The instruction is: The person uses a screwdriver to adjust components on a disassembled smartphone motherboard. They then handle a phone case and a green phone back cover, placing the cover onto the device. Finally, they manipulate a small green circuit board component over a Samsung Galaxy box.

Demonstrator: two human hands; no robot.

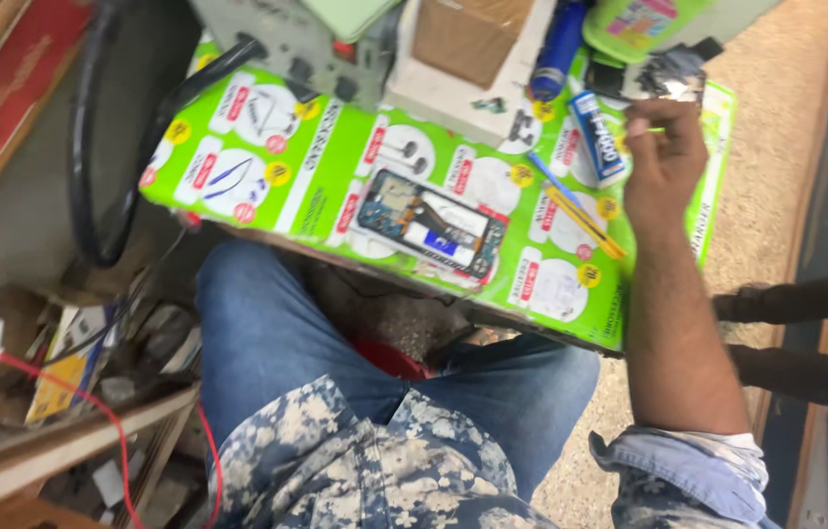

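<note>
Here the right hand (663, 162) hovers over the far right of the green printed mat (326, 186), fingers curled together around what looks like a thin green tool; the blur leaves this unsure. The left hand is out of view. The opened phone (430, 223) lies mid-mat, well apart. Beside the hand lie a glue tube (597, 137) and yellow pry tool (580, 220). Steady the wrist before working

Low bench (619, 333) covered with a bright green printed sheet (326, 186), running across the upper middle of the frame. Lying on it: opened phone (430, 224) at centre, blue glue tube (597, 137) and blue-and-yellow tools (575, 217) toward the right, grey box-shaped device (286, 39) and cardboard box (468, 37) along the top edge.
</note>
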